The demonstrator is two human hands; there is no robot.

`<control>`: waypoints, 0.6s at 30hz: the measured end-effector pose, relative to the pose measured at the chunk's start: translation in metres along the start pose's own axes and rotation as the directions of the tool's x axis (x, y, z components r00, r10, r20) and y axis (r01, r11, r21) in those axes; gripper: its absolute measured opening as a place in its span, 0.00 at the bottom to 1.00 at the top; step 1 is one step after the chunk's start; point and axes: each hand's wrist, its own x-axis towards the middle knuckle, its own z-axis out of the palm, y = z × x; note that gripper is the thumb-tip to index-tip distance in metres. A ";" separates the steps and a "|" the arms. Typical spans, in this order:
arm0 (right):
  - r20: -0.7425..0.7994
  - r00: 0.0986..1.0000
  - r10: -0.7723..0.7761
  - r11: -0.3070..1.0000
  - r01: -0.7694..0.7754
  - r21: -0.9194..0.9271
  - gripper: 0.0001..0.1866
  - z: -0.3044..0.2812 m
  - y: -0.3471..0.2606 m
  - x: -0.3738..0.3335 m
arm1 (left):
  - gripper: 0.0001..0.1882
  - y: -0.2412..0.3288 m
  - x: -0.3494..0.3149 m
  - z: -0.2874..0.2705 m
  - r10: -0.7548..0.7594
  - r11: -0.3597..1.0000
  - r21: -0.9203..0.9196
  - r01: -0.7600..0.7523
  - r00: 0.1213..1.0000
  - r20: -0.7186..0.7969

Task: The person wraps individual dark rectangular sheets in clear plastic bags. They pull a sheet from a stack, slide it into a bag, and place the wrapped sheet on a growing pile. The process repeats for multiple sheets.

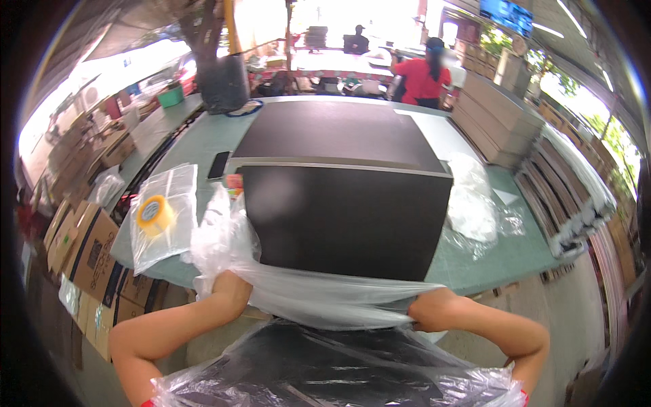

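My left hand and my right hand are closed on a clear plastic bag, which is stretched between them. The bag surrounds a dark panel close to my body, and its loose end bunches up beyond my left hand. Just past my hands, a large stack of black boards rests on the green table. My fingertips are hidden in the folds of the plastic.
A roll of yellowish tape lies on flat plastic bags, near a black phone. Crumpled plastic is right of the boards. Stacked grey boards and wrapped bundles line the right; cartons stand left. A person in red is beyond.
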 end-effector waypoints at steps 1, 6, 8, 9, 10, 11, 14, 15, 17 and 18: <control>-0.299 0.945 -0.137 0.967 0.193 0.169 0.10 -0.004 0.007 -0.012 | 0.08 -0.002 0.004 0.019 0.070 0.997 0.012 -0.071 0.997 0.037; -0.803 0.061 0.592 0.724 0.398 0.564 0.06 -0.001 0.095 -0.023 | 0.09 0.037 -0.035 -0.017 0.640 0.656 -0.462 -0.596 0.764 -0.076; -0.723 -0.274 0.634 0.771 0.162 0.615 0.07 -0.002 0.124 -0.015 | 0.07 0.000 -0.055 -0.047 0.466 0.109 -0.719 -0.686 0.675 -0.572; -0.763 -0.276 0.585 0.810 0.145 0.568 0.09 0.014 0.133 -0.005 | 0.07 -0.028 -0.060 -0.049 0.142 -0.061 -0.663 -0.746 0.651 -0.745; -0.727 -0.126 0.675 0.735 0.210 0.645 0.08 0.019 0.111 0.004 | 0.05 -0.052 -0.057 -0.045 -0.235 -0.079 -0.814 -0.575 0.805 -0.546; -0.797 0.028 0.603 0.790 0.121 0.602 0.11 0.028 0.091 0.014 | 0.06 -0.056 -0.045 -0.046 -0.760 -0.195 -0.776 -0.600 0.592 -0.267; -0.897 0.380 0.226 0.919 0.222 0.325 0.20 -0.007 0.013 0.011 | 0.13 -0.127 -0.003 0.006 -0.828 0.522 -0.853 0.012 0.247 -0.504; -0.939 0.284 0.194 0.942 0.211 0.259 0.20 -0.018 0.017 0.013 | 0.13 -0.130 0.002 0.008 -0.810 0.565 -0.825 0.020 0.205 -0.550; -0.991 0.068 0.117 0.985 0.120 0.124 0.22 -0.038 0.037 0.016 | 0.13 -0.127 0.015 -0.003 -0.756 0.649 -0.760 0.025 0.124 -0.642; -0.983 0.009 0.183 0.974 0.133 0.182 0.25 -0.049 0.047 0.014 | 0.11 -0.115 0.014 -0.025 -0.737 0.667 -0.745 -0.019 0.126 -0.664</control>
